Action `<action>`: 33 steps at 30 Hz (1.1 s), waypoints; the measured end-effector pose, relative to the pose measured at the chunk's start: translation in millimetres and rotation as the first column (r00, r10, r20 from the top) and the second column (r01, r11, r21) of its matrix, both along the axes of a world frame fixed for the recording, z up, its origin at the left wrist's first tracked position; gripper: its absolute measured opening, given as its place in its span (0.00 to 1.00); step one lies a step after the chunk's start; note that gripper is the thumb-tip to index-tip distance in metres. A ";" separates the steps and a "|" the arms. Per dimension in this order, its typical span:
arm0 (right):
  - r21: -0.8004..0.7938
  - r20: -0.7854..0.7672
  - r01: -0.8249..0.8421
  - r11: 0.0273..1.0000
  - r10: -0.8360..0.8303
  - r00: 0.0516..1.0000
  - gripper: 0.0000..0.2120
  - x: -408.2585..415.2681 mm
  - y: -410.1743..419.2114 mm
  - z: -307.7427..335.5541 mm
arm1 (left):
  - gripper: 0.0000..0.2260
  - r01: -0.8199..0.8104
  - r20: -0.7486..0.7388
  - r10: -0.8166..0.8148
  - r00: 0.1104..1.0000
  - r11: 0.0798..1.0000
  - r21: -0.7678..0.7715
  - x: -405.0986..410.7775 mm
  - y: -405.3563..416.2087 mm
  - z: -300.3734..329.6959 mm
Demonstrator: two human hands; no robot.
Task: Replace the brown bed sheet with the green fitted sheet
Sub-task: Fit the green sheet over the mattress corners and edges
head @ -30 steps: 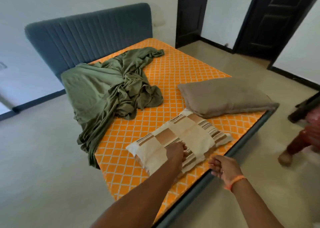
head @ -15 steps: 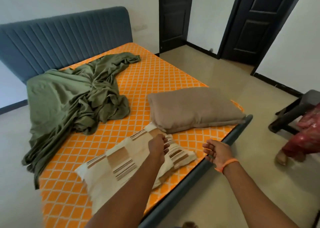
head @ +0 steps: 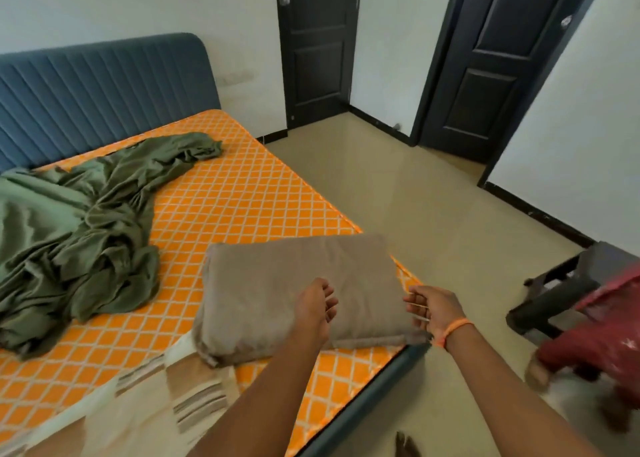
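Bed: bare mattress (head: 242,196) with orange diamond-pattern cover, blue ribbed headboard (head: 104,85) at its far end, dark frame edge along the near side. Green fitted sheet (head: 79,224) lies crumpled in a heap on the left part of the mattress, one tail stretched toward the headboard, not spread out. Brown sheet: not identifiable in view. Taupe pillow (head: 294,290) lies flat near the right mattress edge. Striped beige-and-brown pillow (head: 145,397) lies at the near edge, its corner just beside the taupe pillow. Two dark doors (head: 318,44) in the far walls. Dark stool with red cloth at right, blurred. Left hand (head: 317,309) over the taupe pillow, fingers loosely curled, gripping nothing. Right hand (head: 431,309), orange wristband (head: 453,330), at the pillow's right edge, fingers relaxed, empty; contact with pillow unclear.
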State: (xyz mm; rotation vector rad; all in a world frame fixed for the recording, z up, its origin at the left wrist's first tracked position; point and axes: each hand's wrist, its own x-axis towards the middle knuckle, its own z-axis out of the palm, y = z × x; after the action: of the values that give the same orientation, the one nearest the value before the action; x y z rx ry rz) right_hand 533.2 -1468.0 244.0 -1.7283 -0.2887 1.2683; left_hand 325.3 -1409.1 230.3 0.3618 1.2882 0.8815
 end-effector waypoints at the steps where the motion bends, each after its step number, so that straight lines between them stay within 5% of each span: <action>1: -0.016 0.013 -0.037 0.999 0.038 0.999 0.05 21.8 16.9 0.7 | 0.07 -0.035 -0.012 0.035 0.999 0.999 -0.016 23.6 12.3 0.0; 15: 0.008 0.095 -0.555 0.832 0.552 0.829 0.06 250.0 299.8 29.6 | 0.10 -0.361 0.075 0.366 0.928 0.930 -0.076 256.4 245.0 -16.6; 26: -0.069 0.068 -0.649 0.758 0.653 0.755 0.05 410.0 535.8 20.4 | 0.08 -0.565 0.075 0.571 0.818 0.821 -0.084 426.5 425.5 -21.5; 33: 0.002 -0.072 -0.722 0.692 0.720 0.690 0.08 399.4 696.6 19.9 | 0.07 -0.636 -0.015 0.636 0.771 0.772 0.019 455.2 550.2 8.0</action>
State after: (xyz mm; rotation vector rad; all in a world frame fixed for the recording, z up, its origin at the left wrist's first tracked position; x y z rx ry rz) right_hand 932.7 -771.4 263.9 -1.6315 -0.9996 1.8914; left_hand 780.6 -858.9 238.3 -0.0819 1.4484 1.4634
